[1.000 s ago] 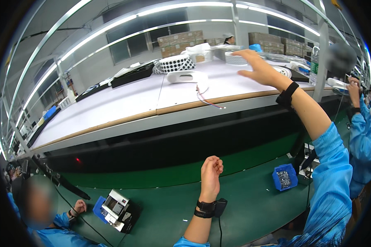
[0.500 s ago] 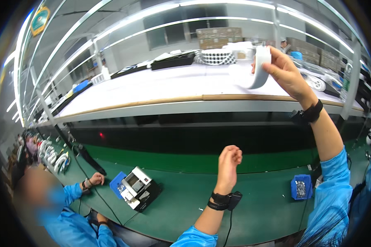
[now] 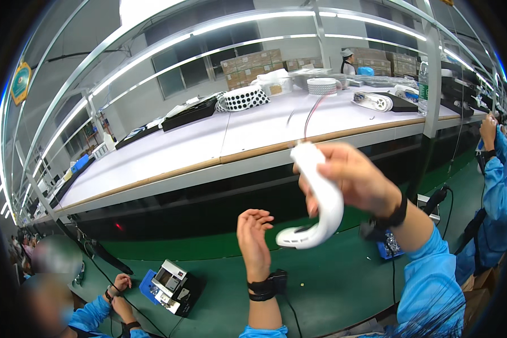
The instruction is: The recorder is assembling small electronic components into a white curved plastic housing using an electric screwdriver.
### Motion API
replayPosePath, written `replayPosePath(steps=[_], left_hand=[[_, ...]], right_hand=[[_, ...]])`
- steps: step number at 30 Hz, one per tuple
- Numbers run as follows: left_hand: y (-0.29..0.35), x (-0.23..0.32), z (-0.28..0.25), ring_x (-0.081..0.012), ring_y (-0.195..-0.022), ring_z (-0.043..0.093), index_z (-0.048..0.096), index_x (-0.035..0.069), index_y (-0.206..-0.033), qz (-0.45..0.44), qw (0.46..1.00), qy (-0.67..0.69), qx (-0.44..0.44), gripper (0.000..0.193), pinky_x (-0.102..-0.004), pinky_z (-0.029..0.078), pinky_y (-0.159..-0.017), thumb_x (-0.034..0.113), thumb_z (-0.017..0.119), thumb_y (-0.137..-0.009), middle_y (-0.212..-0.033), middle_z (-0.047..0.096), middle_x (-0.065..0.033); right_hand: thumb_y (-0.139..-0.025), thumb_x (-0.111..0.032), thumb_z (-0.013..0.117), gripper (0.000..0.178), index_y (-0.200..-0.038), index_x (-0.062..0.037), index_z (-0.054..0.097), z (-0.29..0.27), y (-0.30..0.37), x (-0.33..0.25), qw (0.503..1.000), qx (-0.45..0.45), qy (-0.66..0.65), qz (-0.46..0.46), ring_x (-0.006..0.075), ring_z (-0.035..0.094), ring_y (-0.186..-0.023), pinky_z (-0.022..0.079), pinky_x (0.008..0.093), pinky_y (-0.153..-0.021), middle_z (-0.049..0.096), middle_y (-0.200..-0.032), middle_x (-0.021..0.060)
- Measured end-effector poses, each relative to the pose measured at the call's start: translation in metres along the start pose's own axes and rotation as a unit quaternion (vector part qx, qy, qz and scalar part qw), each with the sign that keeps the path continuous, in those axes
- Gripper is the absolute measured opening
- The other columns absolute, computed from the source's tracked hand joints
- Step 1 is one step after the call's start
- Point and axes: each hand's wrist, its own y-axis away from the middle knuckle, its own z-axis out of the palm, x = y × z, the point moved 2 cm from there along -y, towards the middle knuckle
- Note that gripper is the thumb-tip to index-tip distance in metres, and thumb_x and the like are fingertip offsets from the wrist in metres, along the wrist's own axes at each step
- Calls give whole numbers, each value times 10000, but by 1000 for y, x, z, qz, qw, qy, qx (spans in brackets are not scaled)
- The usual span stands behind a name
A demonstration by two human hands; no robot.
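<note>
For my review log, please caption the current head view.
Right hand holds a curved white part, wires at its upper end, over a green bench; left hand loosely curled.

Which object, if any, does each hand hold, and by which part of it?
The right hand holds a white, curved plastic piece by its upper, straighter section; the left hand holds nothing visible.

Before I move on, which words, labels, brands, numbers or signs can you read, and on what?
None I can quote reliably.
Hanging sign, upper left: too blurred.
Green-labelled bottle: print too small.
Small machine: marks on its black side, too small.
Curved white device in the right hand: no readable lettering.
</note>
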Motion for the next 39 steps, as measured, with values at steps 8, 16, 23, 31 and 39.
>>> replayPosePath(steps=[8,16,23,31,39], left_hand=[[26,25,49,-217,-1223,644,583,-77,-1379,-52,975,-111,-182,466,-372,484,-1051,274,484,-1089,-1295,687,-150],[26,23,61,-201,-1049,716,632,-65,-1334,-91,979,-90,-158,480,-345,573,-868,324,461,-1110,-1287,719,-227],[8,3,33,-157,-766,713,759,-65,-953,-118,984,-130,-34,370,-290,563,-704,224,580,-1099,-1003,797,-184],[-14,-4,-6,-138,-720,658,706,-26,-819,-103,978,-182,15,381,-295,517,-672,234,600,-1075,-853,754,-131],[-19,-7,-33,-98,-698,554,646,45,-820,-31,972,-228,49,380,-281,438,-643,257,539,-1116,-782,642,-27]], right_hand=[[-1089,-200,642,400,-1385,52,551,7,38,76,988,90,67,106,199,755,-994,622,353,-884,721,-1186,136],[-1087,-172,643,380,-1381,57,564,-6,40,120,989,85,31,118,209,739,-1039,608,366,-928,711,-1211,148],[-1085,-131,623,337,-1350,75,584,-12,23,162,983,75,-11,167,229,756,-1020,616,375,-927,713,-1225,153],[-1084,-126,613,331,-1347,73,589,-18,4,191,982,61,-15,179,222,767,-984,615,366,-931,726,-1195,148],[-1062,-92,612,326,-1353,51,583,-11,3,217,982,76,-13,175,210,767,-934,628,363,-853,738,-1109,127]])
